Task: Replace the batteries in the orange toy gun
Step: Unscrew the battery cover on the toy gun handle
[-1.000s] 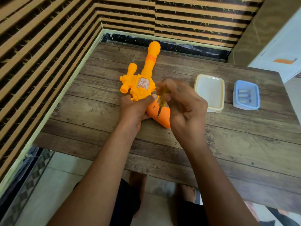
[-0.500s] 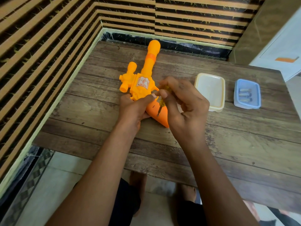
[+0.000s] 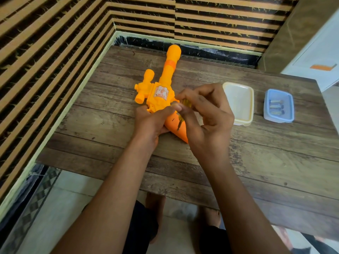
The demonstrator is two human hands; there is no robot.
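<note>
- The orange toy gun (image 3: 162, 92) lies flat on the wooden table (image 3: 110, 129). Its long barrel points away toward the striped wall, and its darker orange handle angles back toward the person.
- The left hand (image 3: 150, 123) comes in from below with the forearm stretched over the table edge. It grips the gun where the body meets the handle, its thumb (image 3: 172, 107) laid across the top and the other fingers curled underneath, out of sight.
- The right hand (image 3: 211, 121) is raised just right of the handle, wrist bent and knuckles up. Its thumb and first fingers are curled together in a pinch on the yellow grip of a small screwdriver (image 3: 185, 103).
- The screwdriver slants down and left, and its thin shaft ends with the tip on the upper face of the gun's handle.
- The two hands almost meet, with the left thumb just beside the right fingertips.
- A cream tub (image 3: 238, 85) sits on the table to the right of the hands, partly behind the right hand's knuckles.
- Further right and apart from it is a blue tub (image 3: 267, 114) holding batteries (image 3: 276, 106). Three seem to lie side by side, but they are too small to be sure.
</note>
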